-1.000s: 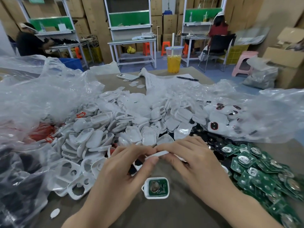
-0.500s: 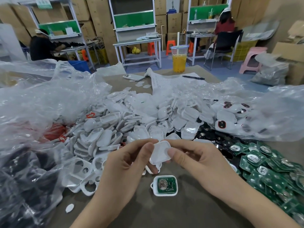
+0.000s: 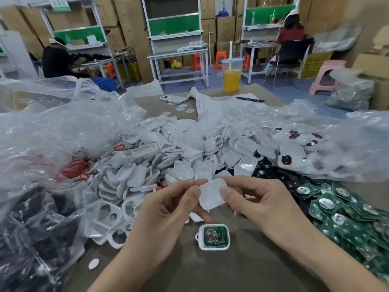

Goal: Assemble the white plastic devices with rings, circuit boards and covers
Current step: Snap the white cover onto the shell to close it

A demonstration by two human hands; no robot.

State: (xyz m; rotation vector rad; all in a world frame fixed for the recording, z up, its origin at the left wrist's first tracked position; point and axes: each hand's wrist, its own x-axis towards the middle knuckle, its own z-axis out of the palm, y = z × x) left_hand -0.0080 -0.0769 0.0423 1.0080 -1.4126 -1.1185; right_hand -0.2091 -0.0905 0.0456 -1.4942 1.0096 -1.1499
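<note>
1. Pinching a white cover (image 3: 211, 193) between them, the left hand (image 3: 166, 209) and the right hand (image 3: 263, 205) hold it raised above the table (image 3: 210, 270). A thumb presses on each side edge, and the other fingers curl behind it. Its hollow side faces the camera.
2. Just below the cover, a white base shell (image 3: 214, 237) lies flat on the table, apart from both hands. A green board with a round coin cell sits inside it.
3. A heap of loose white shells (image 3: 168, 161) spreads beyond the hands, and white frames with round openings (image 3: 111, 220) lie at its near left.
4. Green circuit boards (image 3: 341, 209) are piled at the right, beside black parts (image 3: 271, 169).
5. A crumpled clear bag (image 3: 52, 133) covers the left side, with red rings (image 3: 77, 165) showing by it. At the right, finished white devices (image 3: 294, 148) with dark round faces lie in more clear plastic.
6. At the far end of the table stands a cup of orange drink (image 3: 232, 77), with a phone (image 3: 173, 99), a pen (image 3: 250, 99) and a printed sheet (image 3: 221, 104) near it.
</note>
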